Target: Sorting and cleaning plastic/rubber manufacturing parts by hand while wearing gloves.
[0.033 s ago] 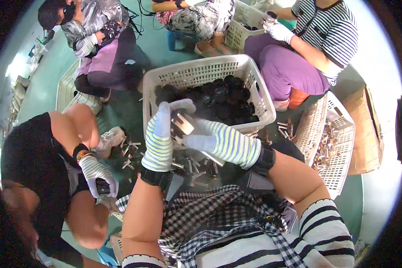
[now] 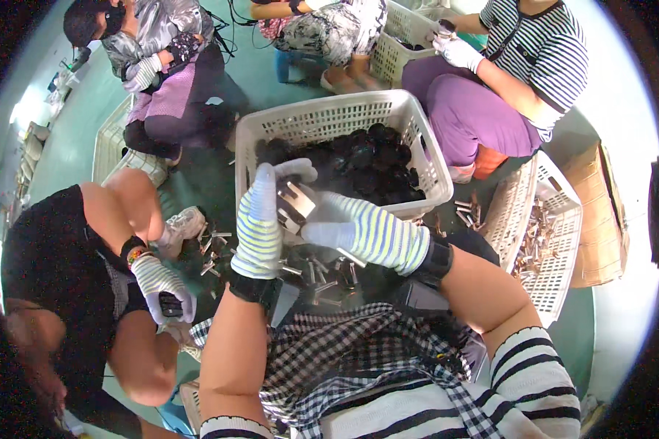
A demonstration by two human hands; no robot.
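Note:
In front of my chest, my left hand (image 2: pixel 258 227), in a striped knit glove, is closed on a shiny pronged metal piece (image 2: pixel 297 200). My right hand (image 2: pixel 370 233), gloved alike, reaches in from the right with its thumb and fingers closed at the piece's right side. Some of its fingers are blurred. Just under the right hand shows a small metal strip (image 2: pixel 351 257); whether it is held I cannot tell. Beyond both hands stands a white slatted basket (image 2: pixel 436 172) with round black parts (image 2: pixel 370 157) in it.
Loose metal strips (image 2: pixel 322 282) lie below my hands. At the right, a white basket (image 2: pixel 560 245) of metal pieces stands beside a cardboard box (image 2: pixel 597 219). A co-worker's gloved hand (image 2: pixel 165 289) holds a black part at the left. Other people sit around the far side.
The pronged metal piece has tilted between my hands and shows more of its flat face. The strip under my right hand looks shorter. My arms have barely moved.

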